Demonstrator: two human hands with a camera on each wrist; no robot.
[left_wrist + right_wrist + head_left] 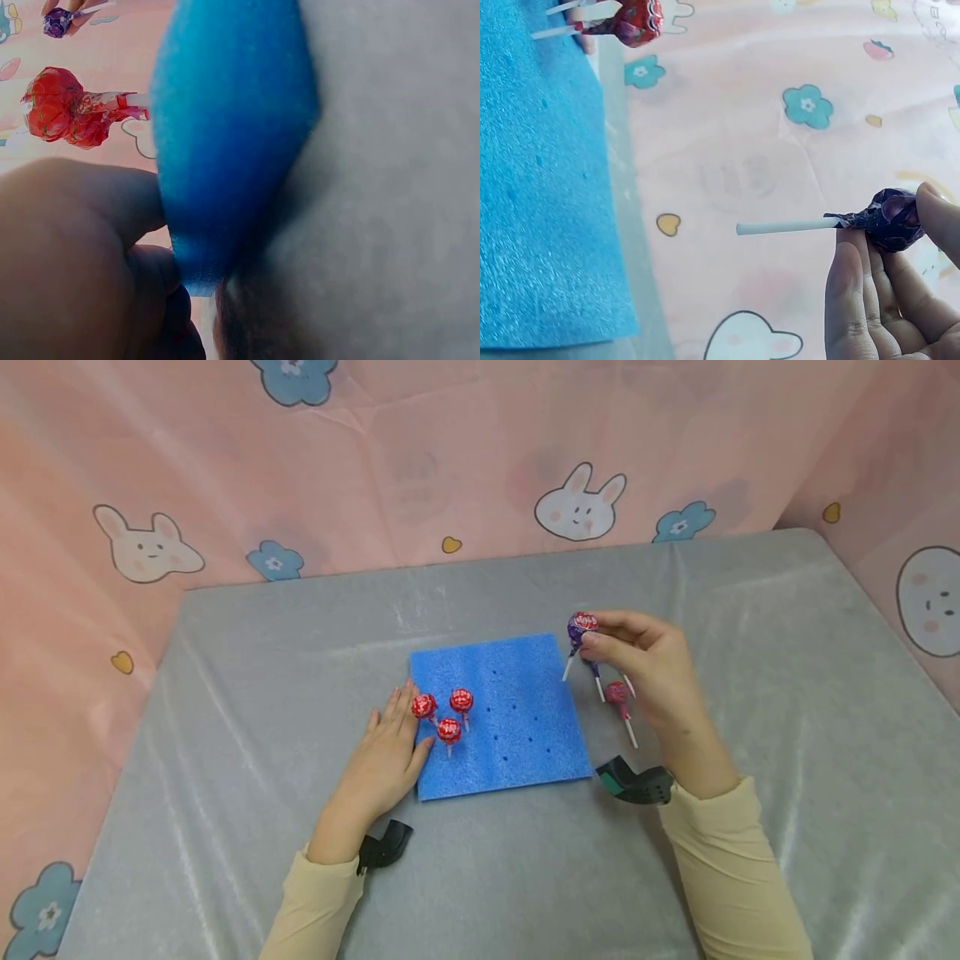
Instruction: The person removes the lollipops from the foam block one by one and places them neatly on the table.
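Note:
My right hand pinches a purple-wrapped lollipop by its candy head, above the right edge of a blue foam board. Its white stick points away from the fingers, touching nothing. Along the board's left edge lies my left hand, fingers straight and thumb on the rim. Red lollipops stand upright in the board's left part: one at the left, one at the right, one in front. Rows of small dark holes mark the rest of the board.
On the grey tabletop, right of the board, lie a pink lollipop and a purple one, with another stick partly hidden by the right hand. Behind the table hangs a pink cloth printed with rabbits and flowers.

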